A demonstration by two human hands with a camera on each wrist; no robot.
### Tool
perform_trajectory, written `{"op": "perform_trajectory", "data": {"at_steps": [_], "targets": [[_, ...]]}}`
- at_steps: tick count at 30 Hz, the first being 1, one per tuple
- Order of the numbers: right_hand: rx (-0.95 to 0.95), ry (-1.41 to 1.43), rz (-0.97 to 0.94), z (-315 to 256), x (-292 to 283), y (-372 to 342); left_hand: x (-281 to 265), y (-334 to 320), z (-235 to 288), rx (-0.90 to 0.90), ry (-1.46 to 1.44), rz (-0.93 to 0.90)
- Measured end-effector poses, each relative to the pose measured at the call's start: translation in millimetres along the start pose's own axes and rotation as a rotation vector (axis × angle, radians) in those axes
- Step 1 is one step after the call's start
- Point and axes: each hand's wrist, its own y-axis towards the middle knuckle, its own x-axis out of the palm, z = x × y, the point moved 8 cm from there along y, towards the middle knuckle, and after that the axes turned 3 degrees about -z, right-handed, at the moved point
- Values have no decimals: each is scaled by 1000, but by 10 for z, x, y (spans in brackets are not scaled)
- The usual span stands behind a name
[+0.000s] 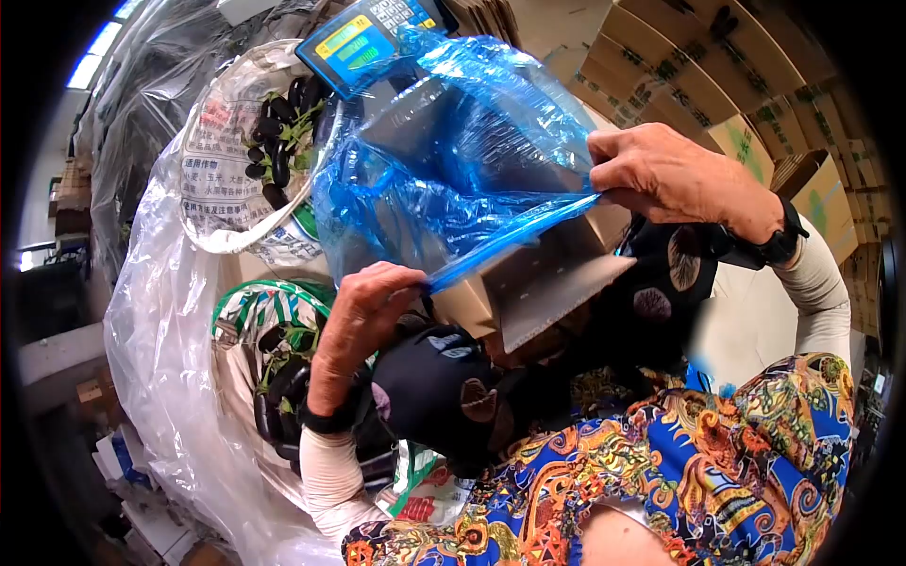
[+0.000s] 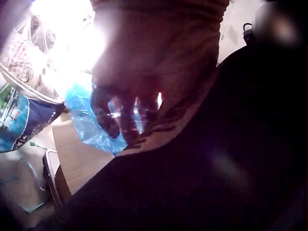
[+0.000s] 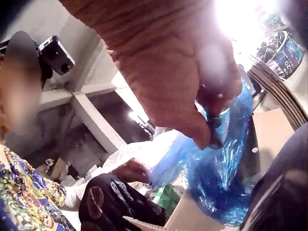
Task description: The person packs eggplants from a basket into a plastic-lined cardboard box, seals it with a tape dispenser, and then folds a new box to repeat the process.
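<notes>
A translucent blue plastic bag (image 1: 514, 141) is spread over a cardboard box (image 1: 557, 292) between the person's knees. Its near edge is stretched between both hands. The left hand (image 1: 363, 307) pinches the left end of that edge. Higher up and to the right, the right hand (image 1: 684, 174) pinches the other end between thumb and fingers. In the left wrist view, blue film (image 2: 86, 120) shows beyond the dark, backlit fingers. The right wrist view has the bag (image 3: 224, 178) hanging below the right thumb and sagging into the box.
A blue scale display (image 1: 354, 47) stands behind the bag. Left of it, a white woven sack (image 1: 212, 141) holds eggplants (image 1: 276, 141); more eggplants (image 1: 283, 396) lie in a green-striped sack (image 1: 236, 302) nearer the person. Cardboard boxes (image 1: 661, 57) are stacked at the upper right.
</notes>
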Motion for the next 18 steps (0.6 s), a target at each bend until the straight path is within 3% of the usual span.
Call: {"op": "perform_trajectory", "data": {"at_steps": [3, 4, 7, 11, 12, 15, 18], "targets": [[105, 40, -78, -12, 64, -190, -25, -68, 23, -78, -156, -102], [110, 29, -76, 3, 121, -284, -25, -79, 81, 8, -150, -127], [161, 22, -46, -110, 164, -553, 66, -159, 68, 13, -143, -279], [187, -36, -62, -321, 442, -860, 206, -256, -200, -166, -279, -449], [150, -2, -73, -386, 551, -935, 251, -255, -217, -121, -291, -498], [155, -22, -86, -571, 749, -1057, 430, -318, -342, -361, -610, -530], [154, 9, -94, -708, 663, -1101, 508, -366, -318, -380, -699, -581]]}}
